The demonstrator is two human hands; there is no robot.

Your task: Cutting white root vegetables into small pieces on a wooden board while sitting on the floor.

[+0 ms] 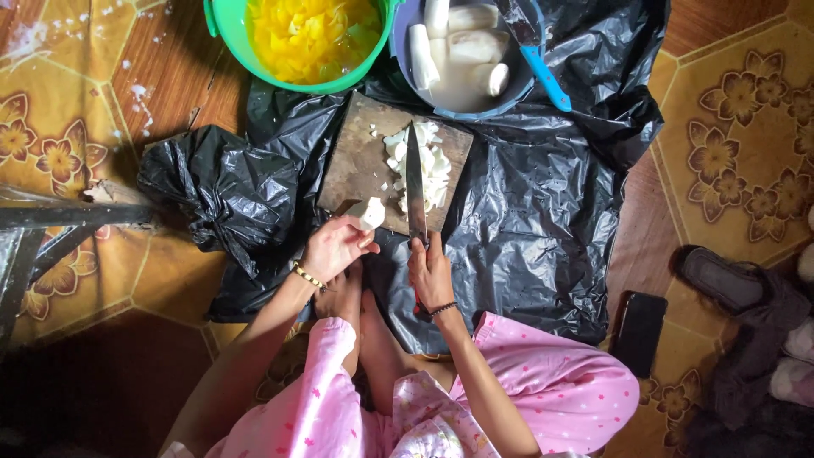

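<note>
Floor chopping, wooden board (356, 161) on black plastic sheet (543, 212).
Left hand (335, 246) closed around a white root piece (370, 212), lifted off the board; right hand (431, 273) fisted on knife (415, 182), blade resting over cut chunks (428, 165).

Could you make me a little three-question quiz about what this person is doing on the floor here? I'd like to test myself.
1. True or false: the right hand holds a long knife whose blade lies over the wooden cutting board.
2. What does the left hand hold? A) a white peeled chunk B) a phone C) a sandal
3. Fill in: the green bucket holds pieces coloured ______.

Key:
1. True; the blade reaches over the pile of white cut pieces.
2. A; the white chunk is at the board's near edge.
3. Yellow; the blue bucket beside it holds white peeled pieces in water.
</note>
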